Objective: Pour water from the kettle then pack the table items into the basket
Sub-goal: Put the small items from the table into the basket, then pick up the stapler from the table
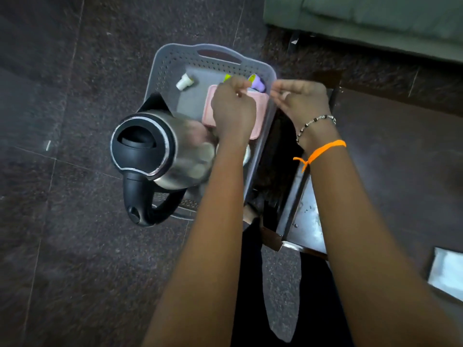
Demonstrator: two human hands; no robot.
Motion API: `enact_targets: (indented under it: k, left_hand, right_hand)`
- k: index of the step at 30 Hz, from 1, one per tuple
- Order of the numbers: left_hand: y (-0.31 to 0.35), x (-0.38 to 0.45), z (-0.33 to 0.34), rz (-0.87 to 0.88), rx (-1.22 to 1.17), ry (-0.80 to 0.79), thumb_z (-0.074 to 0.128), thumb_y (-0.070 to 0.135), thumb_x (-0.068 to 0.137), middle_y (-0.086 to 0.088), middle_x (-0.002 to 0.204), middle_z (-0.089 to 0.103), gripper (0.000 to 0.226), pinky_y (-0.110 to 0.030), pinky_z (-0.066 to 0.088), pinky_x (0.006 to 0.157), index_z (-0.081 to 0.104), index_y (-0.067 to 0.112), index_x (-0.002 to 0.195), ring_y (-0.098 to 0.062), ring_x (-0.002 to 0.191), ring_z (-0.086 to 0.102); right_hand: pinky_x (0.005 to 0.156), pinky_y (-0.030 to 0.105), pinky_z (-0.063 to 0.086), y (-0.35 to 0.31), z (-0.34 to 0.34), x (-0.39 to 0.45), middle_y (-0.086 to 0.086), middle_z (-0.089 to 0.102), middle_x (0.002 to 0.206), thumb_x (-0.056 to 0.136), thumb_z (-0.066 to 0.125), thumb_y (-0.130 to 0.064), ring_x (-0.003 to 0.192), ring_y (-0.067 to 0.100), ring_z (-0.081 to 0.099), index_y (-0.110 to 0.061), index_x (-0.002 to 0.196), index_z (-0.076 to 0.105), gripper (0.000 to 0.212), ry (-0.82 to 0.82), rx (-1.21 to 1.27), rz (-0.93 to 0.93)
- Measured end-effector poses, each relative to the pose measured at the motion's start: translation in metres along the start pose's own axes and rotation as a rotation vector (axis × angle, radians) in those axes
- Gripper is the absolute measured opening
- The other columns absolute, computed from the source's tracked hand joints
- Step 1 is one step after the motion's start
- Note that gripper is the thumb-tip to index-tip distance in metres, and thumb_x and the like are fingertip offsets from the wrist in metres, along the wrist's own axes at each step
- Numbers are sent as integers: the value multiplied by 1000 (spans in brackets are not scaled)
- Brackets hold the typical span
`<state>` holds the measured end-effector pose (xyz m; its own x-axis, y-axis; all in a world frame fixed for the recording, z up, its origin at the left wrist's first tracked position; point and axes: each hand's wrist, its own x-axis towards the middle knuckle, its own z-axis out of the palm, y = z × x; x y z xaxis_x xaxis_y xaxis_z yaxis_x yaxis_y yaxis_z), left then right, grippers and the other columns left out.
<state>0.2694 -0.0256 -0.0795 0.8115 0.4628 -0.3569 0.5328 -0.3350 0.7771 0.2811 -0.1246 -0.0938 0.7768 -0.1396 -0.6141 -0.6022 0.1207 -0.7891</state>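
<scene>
A grey perforated basket [175, 50] stands on the dark floor. A steel kettle [160, 146] with a black lid and handle rests in its near left part. A pink box [208, 108], a small white bottle [185, 81], a purple item [258, 83] and a green item [227, 77] lie at the far end. My left hand [233, 108] hovers over the pink box with its fingers curled. My right hand [300, 98] is at the basket's right rim, fingertips pinched. Whether either hand holds something is hidden.
A dark low table [304, 221] stands right of the basket, under my right forearm. A grey-green sofa [375, 16] fills the top right. A pale flat object [446, 271] lies at the lower right. Dark stone floor surrounds the basket on the left.
</scene>
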Motion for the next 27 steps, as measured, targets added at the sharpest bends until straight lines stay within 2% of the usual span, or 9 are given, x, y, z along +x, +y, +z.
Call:
enact_targets:
  k: [3,7,11,14,17,18,21,24,27]
  left_hand:
    - [-4,-40,26,-41,-55,-83,48,-1,84,-13,101,70,25,-34,48,93,69,7,94,-25,97,63]
    - [-15,-102,74,-103,-130,-257,39,-1,90,-5,82,63,29,-20,48,69,67,8,94,-10,70,57]
    - [-26,-175,140,-71,17,-482,37,-1,91,-6,84,62,30,-31,50,80,67,5,95,-12,69,58]
    - [-36,-217,182,-52,101,-612,40,1,91,-4,84,62,28,-29,48,80,67,7,94,-10,68,58]
    - [-41,-255,227,-43,192,-738,43,2,90,-4,84,63,26,-25,45,76,68,9,94,-11,68,58]
    - [-42,-266,242,-45,218,-768,44,2,90,-4,84,63,25,-24,45,75,68,10,94,-10,67,58]
    - [-42,-294,279,-39,285,-845,44,3,90,-7,87,65,25,-17,47,65,67,12,94,-8,67,59]
    - [-41,-317,313,-9,391,-911,44,3,89,-14,97,70,26,-25,49,78,68,10,97,-23,83,65]
    - [-40,-329,337,13,476,-959,43,2,88,-13,101,70,29,-23,46,81,69,9,100,-24,90,66]
  right_hand:
    - [85,24,51,10,-45,-25,28,61,112,91,36,13,101,31,62,14,117,54,32,20,58,30]
    - [72,13,53,37,-124,-57,19,58,102,91,36,14,74,12,61,15,117,53,31,97,96,85]
    - [68,10,52,72,-223,-82,16,60,96,91,36,14,67,5,63,17,117,51,31,206,132,157]
    - [64,7,52,99,-286,-92,16,60,94,91,37,13,52,-4,64,18,115,53,29,298,142,192]
    - [63,7,53,124,-355,-96,20,59,98,90,40,12,52,-5,64,15,111,57,27,411,119,219]
    - [68,10,54,132,-377,-97,20,61,98,89,42,11,56,-3,65,14,109,58,26,451,102,235]
    - [96,38,51,153,-435,-93,26,67,108,86,51,4,88,21,65,3,106,65,25,558,-80,282]
    - [100,30,41,164,-484,-86,20,63,120,84,48,3,108,32,60,-7,111,65,34,638,-356,289]
    - [108,30,32,171,-515,-71,20,42,137,86,47,0,120,35,49,-14,121,60,39,584,-544,281]
